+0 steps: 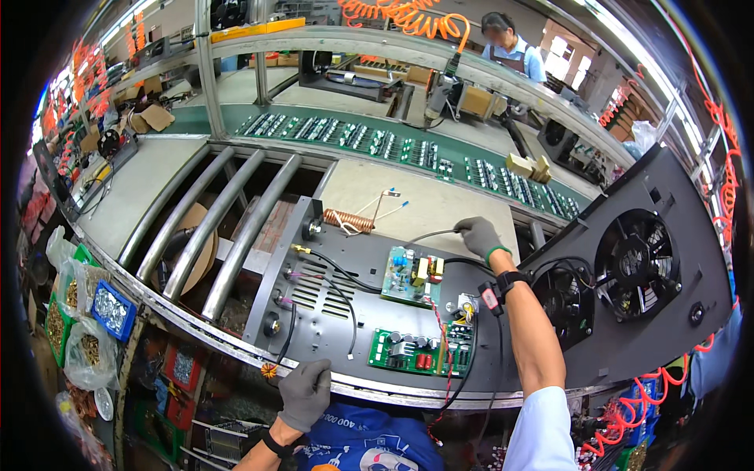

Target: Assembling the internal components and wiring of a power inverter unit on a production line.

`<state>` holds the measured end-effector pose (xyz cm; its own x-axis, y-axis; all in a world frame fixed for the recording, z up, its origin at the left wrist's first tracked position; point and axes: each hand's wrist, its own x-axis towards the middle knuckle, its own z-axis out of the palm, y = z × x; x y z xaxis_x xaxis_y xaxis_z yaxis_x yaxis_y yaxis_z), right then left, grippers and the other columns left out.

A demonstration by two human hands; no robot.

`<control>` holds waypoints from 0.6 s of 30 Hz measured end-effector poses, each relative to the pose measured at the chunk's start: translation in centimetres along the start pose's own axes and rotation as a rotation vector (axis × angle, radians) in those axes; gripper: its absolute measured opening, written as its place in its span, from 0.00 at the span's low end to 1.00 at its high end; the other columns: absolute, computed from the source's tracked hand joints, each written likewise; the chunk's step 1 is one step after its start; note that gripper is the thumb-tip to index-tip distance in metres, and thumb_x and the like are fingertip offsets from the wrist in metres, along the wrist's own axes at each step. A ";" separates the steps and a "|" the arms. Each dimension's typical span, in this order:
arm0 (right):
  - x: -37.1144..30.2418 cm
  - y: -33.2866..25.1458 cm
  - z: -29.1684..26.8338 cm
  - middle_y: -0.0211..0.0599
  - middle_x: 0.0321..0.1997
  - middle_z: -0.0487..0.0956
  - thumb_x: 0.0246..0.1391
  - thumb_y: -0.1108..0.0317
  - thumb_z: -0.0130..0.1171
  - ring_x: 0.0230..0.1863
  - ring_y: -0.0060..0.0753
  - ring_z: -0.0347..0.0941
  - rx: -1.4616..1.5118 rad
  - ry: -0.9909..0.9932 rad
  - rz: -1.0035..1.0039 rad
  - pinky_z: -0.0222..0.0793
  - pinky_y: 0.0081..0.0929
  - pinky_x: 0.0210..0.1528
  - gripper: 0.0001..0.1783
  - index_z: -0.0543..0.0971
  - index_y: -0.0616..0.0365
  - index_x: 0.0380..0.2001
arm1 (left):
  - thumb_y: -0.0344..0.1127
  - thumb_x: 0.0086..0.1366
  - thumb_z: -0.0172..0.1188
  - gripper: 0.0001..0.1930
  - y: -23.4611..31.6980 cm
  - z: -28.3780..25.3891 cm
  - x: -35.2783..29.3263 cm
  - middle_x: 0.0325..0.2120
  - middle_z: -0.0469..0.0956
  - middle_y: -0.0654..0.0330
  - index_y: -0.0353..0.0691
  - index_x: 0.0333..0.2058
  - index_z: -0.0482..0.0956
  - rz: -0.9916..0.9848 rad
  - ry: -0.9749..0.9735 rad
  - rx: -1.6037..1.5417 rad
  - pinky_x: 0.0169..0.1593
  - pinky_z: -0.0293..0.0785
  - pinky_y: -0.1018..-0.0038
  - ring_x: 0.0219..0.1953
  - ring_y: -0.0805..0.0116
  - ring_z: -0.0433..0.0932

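My right hand (479, 237), in a dark grey glove, reaches over the far side of an open grey metal chassis (330, 271). Its fingers are closed on a black cable (432, 234) that runs left from them. My left hand (306, 394), gloved too, rests at the chassis's near edge with curled fingers; whatever it may hold is hidden. Close to it lies a small orange ring-shaped part (269, 369) by a black lead. Inside the chassis sit an upper circuit board (410, 275) and a lower green circuit board (412, 350). A copper coil (348, 221) lies at the back.
At right stands a black panel with a large fan (638, 264) and a smaller fan (564, 309). Steel rollers (255, 235) lie left of the chassis. Rows of small boards line a green belt (314, 135) behind. Blue screw bin (115, 309) at left; a person (514, 51) works beyond.
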<state>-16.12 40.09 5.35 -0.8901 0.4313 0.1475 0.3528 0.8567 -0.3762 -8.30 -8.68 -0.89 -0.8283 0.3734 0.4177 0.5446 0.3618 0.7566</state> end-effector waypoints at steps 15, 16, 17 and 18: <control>-7.3 -3.8 -1.9 0.43 0.50 0.80 0.53 0.61 0.54 0.52 0.47 0.76 -0.100 0.123 0.011 0.69 0.41 0.58 0.18 0.83 0.52 0.46 | 0.26 0.61 0.61 0.09 6.9 -1.5 6.9 0.30 0.81 0.53 0.34 0.40 0.81 0.097 -0.187 -0.177 0.32 0.74 0.74 0.27 0.68 0.79; -8.2 -4.3 -2.1 0.43 0.50 0.80 0.53 0.61 0.54 0.52 0.47 0.76 -0.085 0.125 -0.018 0.69 0.41 0.58 0.18 0.83 0.52 0.46 | 0.27 0.61 0.61 0.09 8.3 -1.3 8.2 0.30 0.81 0.54 0.34 0.41 0.81 0.166 -0.225 -0.193 0.33 0.74 0.75 0.28 0.70 0.79; -9.5 -4.7 -2.3 0.44 0.49 0.80 0.53 0.61 0.55 0.52 0.49 0.75 0.018 0.172 -0.040 0.69 0.42 0.57 0.18 0.82 0.52 0.46 | 0.27 0.62 0.62 0.10 9.7 -1.0 9.7 0.29 0.82 0.56 0.34 0.42 0.81 0.225 -0.272 -0.213 0.33 0.74 0.77 0.28 0.73 0.79; -10.9 -5.1 -2.6 0.45 0.49 0.80 0.54 0.61 0.55 0.51 0.50 0.75 0.100 0.207 -0.019 0.69 0.42 0.57 0.18 0.82 0.53 0.46 | 0.28 0.62 0.62 0.10 11.0 -0.4 11.3 0.30 0.82 0.56 0.34 0.43 0.81 0.257 -0.321 -0.208 0.34 0.74 0.77 0.29 0.73 0.79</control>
<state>-7.46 31.75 8.09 -0.8146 0.4727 0.3362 0.2965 0.8375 -0.4590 -11.75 -0.83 12.33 -0.5695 0.6863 0.4525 0.6617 0.0560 0.7477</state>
